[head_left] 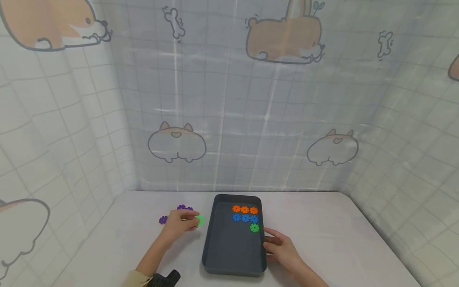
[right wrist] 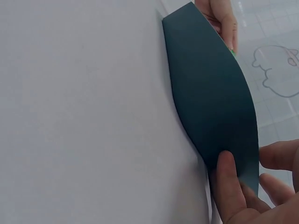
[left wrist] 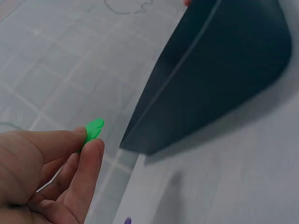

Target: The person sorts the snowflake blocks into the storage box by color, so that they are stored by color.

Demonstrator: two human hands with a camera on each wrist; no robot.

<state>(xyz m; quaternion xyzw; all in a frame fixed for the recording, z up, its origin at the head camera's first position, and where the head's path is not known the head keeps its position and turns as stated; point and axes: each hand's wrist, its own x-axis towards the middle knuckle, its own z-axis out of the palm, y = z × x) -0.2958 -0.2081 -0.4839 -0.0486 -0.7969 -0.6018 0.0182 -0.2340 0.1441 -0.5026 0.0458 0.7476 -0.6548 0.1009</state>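
Note:
My left hand (head_left: pixel 179 224) pinches a bright green, notched, flower-shaped plastic disc (left wrist: pixel 95 129) between thumb and fingertips, in the air left of the dark grey tray (head_left: pixel 233 255). In the tray's upper right lie a row of orange discs (head_left: pixel 245 209), a row of blue discs (head_left: pixel 245 218) below it, and one green disc (head_left: pixel 254 227) under the right end. My right hand (head_left: pixel 283 249) is at the tray's right side. In the right wrist view one finger (right wrist: pixel 226 163) lies against the outer wall and other fingertips are right at the rim.
Several purple discs (head_left: pixel 163 219) lie on the white tabletop (head_left: pixel 315 223) left of the tray, partly hidden behind my left hand. A curtain (head_left: pixel 229 99) with printed dogs and bones stands around the back and sides. A black wrist device (head_left: pixel 165 279) sits on my left forearm.

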